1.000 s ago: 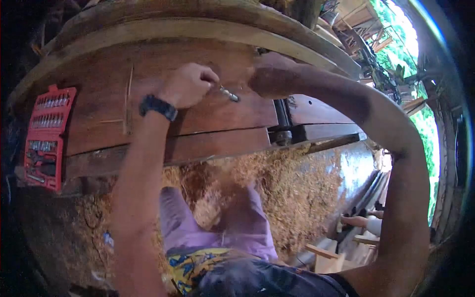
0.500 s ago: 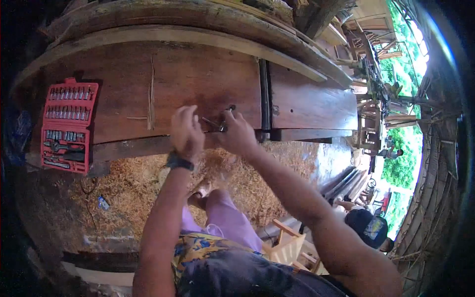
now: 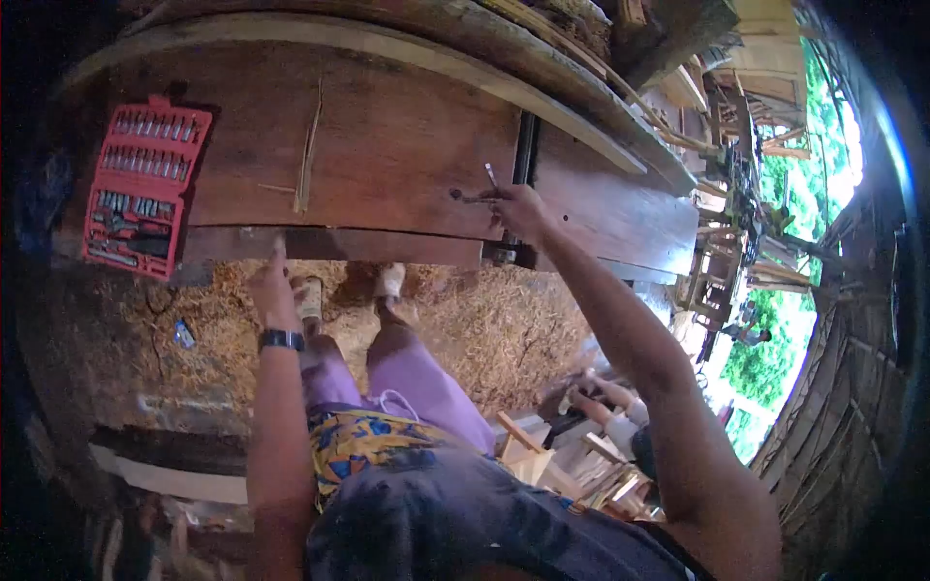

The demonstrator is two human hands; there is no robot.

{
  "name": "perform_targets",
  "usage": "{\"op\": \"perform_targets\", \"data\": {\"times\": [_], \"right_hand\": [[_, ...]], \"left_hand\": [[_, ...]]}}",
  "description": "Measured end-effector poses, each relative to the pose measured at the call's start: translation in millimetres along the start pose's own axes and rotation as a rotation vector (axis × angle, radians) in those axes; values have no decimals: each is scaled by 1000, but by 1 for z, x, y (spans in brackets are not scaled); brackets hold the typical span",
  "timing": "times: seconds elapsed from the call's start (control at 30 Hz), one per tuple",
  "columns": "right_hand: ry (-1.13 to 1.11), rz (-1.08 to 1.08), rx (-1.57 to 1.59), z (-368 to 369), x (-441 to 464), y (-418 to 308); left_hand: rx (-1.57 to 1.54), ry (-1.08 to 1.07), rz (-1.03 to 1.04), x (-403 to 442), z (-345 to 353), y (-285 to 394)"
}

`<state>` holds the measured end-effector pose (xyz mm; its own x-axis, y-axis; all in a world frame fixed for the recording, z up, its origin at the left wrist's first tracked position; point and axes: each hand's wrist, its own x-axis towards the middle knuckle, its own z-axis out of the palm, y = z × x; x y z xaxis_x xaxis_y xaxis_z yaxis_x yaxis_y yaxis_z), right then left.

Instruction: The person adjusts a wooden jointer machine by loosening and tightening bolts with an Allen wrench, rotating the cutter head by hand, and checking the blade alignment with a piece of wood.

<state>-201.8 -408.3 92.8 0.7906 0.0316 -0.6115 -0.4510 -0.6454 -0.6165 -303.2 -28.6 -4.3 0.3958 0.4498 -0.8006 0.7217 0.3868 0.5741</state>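
Note:
My right hand [image 3: 521,213] is closed round a slim metal wrench [image 3: 473,198] with a dark round end pointing left. A shiny metal rod [image 3: 491,176] sticks up beside its fingers; whether it is part of the wrench I cannot tell. This hand is over the dark gap between two wooden boards. Lower left, my left hand [image 3: 275,290], with a watch at the wrist, has one digit stretched toward the front edge of the wooden bench [image 3: 407,145]. Nothing shows in it, though some fingers are partly hidden. A red socket set case [image 3: 199,145] lies spread out farther left.
Long planks [image 3: 387,41] lie along the bench's far side. Thin wood strips [image 3: 310,155] rest on its top. Shavings [image 3: 465,320] cover the floor round my feet. Another person [image 3: 620,412] is at the lower right, near pale wooden pieces [image 3: 528,450].
My hands, close together before, have moved apart: the left down and left toward the bench edge, the right to the right with the wrench. The view has shifted too.

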Motion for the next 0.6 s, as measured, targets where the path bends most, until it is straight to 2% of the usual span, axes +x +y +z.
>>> {"op": "perform_targets", "data": {"times": [0.03, 0.1, 0.2, 0.27, 0.33, 0.4, 0.43, 0.47, 0.5, 0.57, 0.6], "right_hand": [[-20, -88, -244, -5, 1, -16], [-69, -279, -730, -11, 4, -43], [-236, -521, -986, -19, 37, -24], [-254, -562, -1033, -19, 41, -22], [-280, -643, -1053, -23, 54, -19], [-329, -755, -1039, -26, 67, -14], [-357, -735, -1069, -25, 67, -17], [-382, -714, -1100, -25, 67, -21], [-406, -694, -1132, -24, 67, -28], [-451, -815, -1280, -26, 61, -42], [-474, -875, -1352, -26, 57, -50]], "left_hand": [[-3, 58, -23, 0, 12, 1], [125, 37, 94, 29, 26, -20], [208, 41, 253, 41, 30, -24], [207, -26, 240, 30, 21, -15], [141, -161, 132, 26, 16, -3], [61, -76, 172, 37, 24, -11], [23, -35, 192, 28, 25, -8], [13, -90, 114, 21, 20, -1], [-28, -69, 210, 29, 22, -11], [-108, -24, 401, 59, 30, -36], [-110, -12, 361, 53, 31, -33]]}}
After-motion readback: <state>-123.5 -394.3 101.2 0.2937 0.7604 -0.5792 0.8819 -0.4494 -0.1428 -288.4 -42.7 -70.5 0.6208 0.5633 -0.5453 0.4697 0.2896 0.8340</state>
